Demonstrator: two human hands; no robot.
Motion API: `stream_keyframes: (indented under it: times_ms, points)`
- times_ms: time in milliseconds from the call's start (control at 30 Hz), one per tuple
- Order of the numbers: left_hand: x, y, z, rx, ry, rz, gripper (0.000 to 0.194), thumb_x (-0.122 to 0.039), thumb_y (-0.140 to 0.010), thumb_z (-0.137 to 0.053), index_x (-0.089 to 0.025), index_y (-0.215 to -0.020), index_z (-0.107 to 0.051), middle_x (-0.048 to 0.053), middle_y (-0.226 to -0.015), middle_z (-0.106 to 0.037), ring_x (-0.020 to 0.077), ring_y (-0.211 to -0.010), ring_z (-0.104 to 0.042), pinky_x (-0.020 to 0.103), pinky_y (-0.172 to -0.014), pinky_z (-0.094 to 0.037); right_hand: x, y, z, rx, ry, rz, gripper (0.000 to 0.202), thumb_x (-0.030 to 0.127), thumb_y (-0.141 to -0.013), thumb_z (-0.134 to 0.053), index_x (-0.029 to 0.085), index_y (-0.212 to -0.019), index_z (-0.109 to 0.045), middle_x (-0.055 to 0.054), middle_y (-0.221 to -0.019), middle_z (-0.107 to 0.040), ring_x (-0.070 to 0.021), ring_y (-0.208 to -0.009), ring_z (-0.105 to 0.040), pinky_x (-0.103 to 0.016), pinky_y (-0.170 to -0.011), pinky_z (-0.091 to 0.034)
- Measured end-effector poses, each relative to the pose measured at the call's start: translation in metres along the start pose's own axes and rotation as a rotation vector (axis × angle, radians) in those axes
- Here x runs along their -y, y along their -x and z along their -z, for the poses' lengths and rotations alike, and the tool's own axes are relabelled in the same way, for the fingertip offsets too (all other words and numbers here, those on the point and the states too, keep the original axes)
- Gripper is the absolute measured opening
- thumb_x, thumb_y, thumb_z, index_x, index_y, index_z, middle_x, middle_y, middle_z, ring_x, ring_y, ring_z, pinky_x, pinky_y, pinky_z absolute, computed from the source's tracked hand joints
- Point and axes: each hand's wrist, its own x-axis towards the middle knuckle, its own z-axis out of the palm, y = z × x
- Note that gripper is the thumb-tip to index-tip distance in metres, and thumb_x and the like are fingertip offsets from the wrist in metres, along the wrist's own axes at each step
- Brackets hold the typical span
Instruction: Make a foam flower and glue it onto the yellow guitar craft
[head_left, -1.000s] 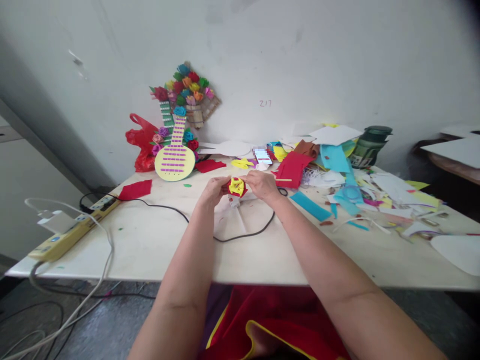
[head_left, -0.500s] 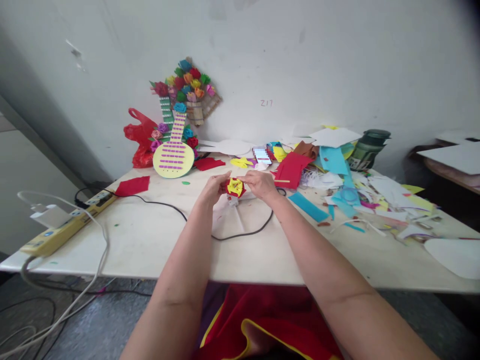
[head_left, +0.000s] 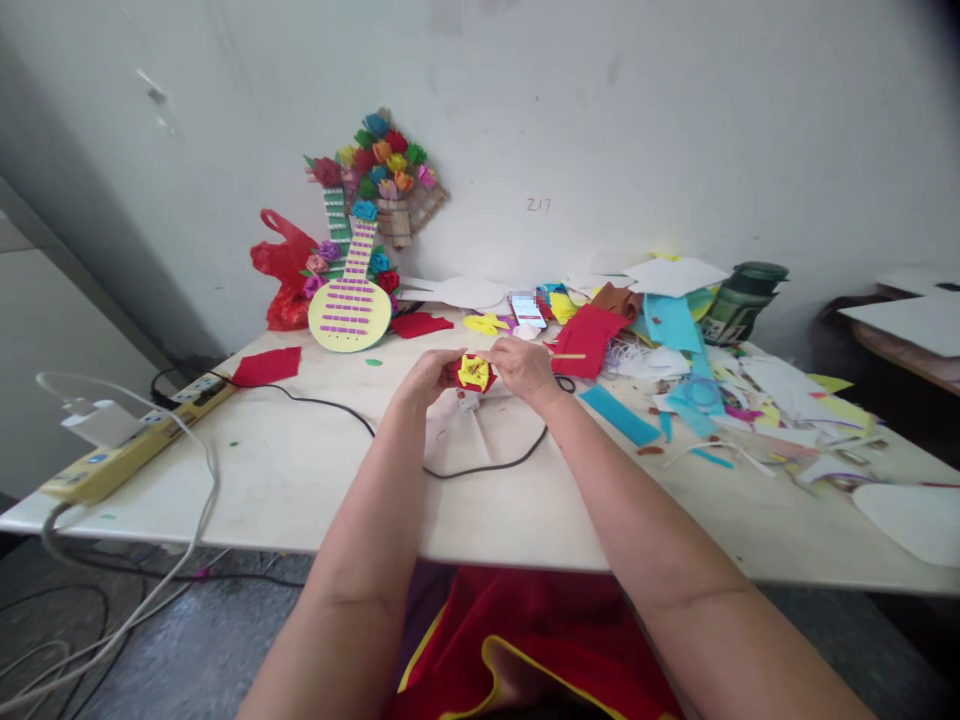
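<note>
A small red and yellow paper flower [head_left: 474, 374] is held up over the middle of the table. My left hand [head_left: 435, 376] grips its left side with closed fingers. Close against the upper right of the flower, my right hand [head_left: 521, 366] is closed around a thin wooden stick [head_left: 568, 357], whose end pokes out to the right. Fingers hide the stick's other end. Just below the flower lies a white glue gun [head_left: 469, 402], partly covered by it, with a pale glue stick pointing towards me.
A black cord [head_left: 487, 468] loops across the table from a yellow power strip [head_left: 112, 465] at left. Behind stand a paper guitar [head_left: 348, 315] and a flower bouquet [head_left: 386, 165]. Coloured scraps, red fabric [head_left: 589, 340], a phone [head_left: 527, 310] and a green bottle [head_left: 742, 302] crowd the right.
The view has shifted slightly. Both hands keep their hold on the flower and the stick, with hardly any movement.
</note>
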Motion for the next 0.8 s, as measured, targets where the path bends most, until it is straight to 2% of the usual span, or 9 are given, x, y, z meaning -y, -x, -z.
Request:
stream_keyframes:
  times_ms: [333, 567, 800]
  points:
    - [0.003, 0.002, 0.012, 0.101, -0.113, -0.091, 0.017, -0.025, -0.056, -0.067, -0.01, -0.06, -0.06, 0.002, -0.055, -0.058, 0.0111, -0.049, -0.053, 0.025, -0.049, -0.044, 0.002, -0.001, 0.002, 0.055, -0.028, -0.019, 0.032, 0.014, -0.083, -0.044, 0.027, -0.102, -0.067, -0.004, -0.087, -0.065, -0.0156, -0.084, -0.053, -0.024, -0.06, -0.033]
    - [0.003, 0.0, 0.013, 0.084, -0.178, -0.124, 0.022, -0.03, -0.054, -0.071, -0.011, -0.058, -0.061, 0.003, -0.055, -0.059, 0.0121, -0.05, -0.055, 0.026, -0.054, -0.046, -0.002, 0.0, 0.002, 0.096, -0.144, -0.065, 0.03, 0.022, -0.084, -0.045, 0.025, -0.108, -0.064, -0.003, -0.095, -0.067, -0.0158, -0.09, -0.057, -0.024, -0.072, -0.039]
    - [0.005, -0.003, 0.017, 0.13, -0.28, -0.187, 0.026, -0.037, -0.057, -0.072, -0.012, -0.059, -0.063, 0.003, -0.056, -0.061, 0.0115, -0.053, -0.055, 0.027, -0.059, -0.045, -0.012, 0.001, 0.004, 0.199, -0.243, -0.099, 0.031, 0.03, -0.085, -0.045, 0.032, -0.11, -0.062, 0.001, -0.102, -0.067, -0.0153, -0.091, -0.06, -0.024, -0.075, -0.042]
